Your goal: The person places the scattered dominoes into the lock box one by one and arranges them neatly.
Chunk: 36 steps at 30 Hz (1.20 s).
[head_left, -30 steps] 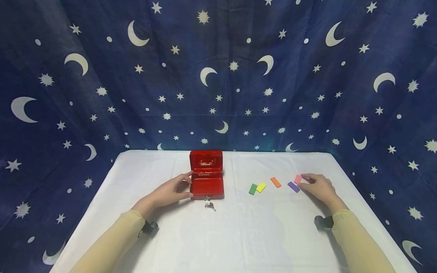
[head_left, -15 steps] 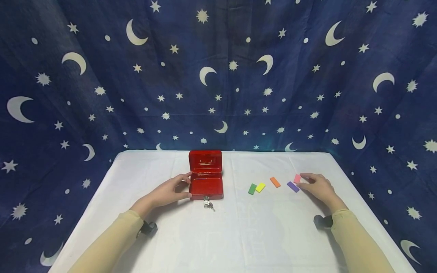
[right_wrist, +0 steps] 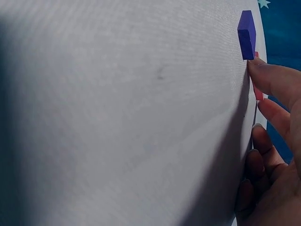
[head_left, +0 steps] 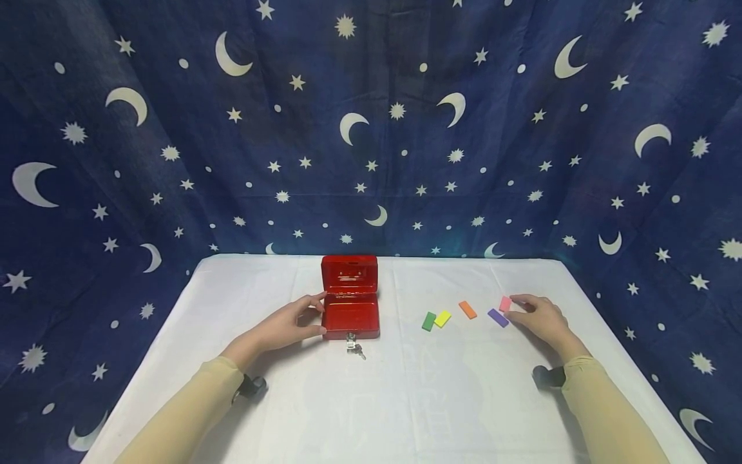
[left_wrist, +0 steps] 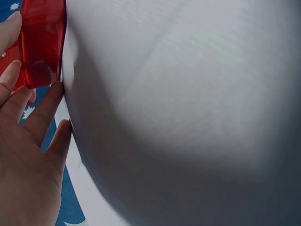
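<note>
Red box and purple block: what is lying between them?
In the head view, from the red box rightward: a green block, a yellow block, then an orange block.

In front of you hangs a dark blue curtain (head_left: 417, 129), running round to your left and right like walls — printed all over with pale moons (head_left: 345, 129), stars (head_left: 455, 156) and small dots (head_left: 423, 67). It drops behind the far edge of your counter (head_left: 278, 425), which wears a white cloth (head_left: 371, 406) with faint creases. Light spreads softly over your cloth — the curtain looks dimmer, especially toward your upper left.
</note>
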{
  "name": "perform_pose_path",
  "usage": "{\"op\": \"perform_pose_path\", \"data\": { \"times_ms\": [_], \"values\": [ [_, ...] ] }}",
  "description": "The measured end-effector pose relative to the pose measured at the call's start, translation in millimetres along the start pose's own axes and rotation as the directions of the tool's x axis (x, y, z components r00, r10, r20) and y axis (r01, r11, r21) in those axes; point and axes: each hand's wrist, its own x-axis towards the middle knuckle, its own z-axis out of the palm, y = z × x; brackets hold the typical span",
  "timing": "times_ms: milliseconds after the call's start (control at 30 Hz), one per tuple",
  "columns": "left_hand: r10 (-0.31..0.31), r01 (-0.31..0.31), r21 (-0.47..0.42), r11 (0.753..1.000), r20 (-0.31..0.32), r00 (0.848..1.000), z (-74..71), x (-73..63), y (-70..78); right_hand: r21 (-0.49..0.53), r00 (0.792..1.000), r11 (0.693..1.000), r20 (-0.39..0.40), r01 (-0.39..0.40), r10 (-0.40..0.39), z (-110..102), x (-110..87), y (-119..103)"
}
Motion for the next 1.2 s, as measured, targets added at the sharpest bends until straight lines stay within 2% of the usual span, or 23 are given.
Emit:
{"op": "perform_pose_path", "data": {
  "times_ms": [500,900,1200],
  "values": [
    [-0.013,0.013,0.029,1.000,-0.008,1.000,1.3,0.0,-0.3,-0.002,1.000,1.000,-0.014,0.011,-0.011,-2.2,-6.4,-5.5],
    [0.002,-0.002,0.031,1.000,-0.010,1.000,1.0,-0.1,-2.0,-0.017,1.000,1.000,-0.025,0.013,-0.013,-2.1,-7.0,-7.2],
    [-0.015,0.015,0.019,1.000,-0.003,1.000,0.8,-1.2,0.6,-0.023,0.999,1.000,-0.036,0.016,-0.017,-0.2,-7.7,-6.9]
  ]
}}
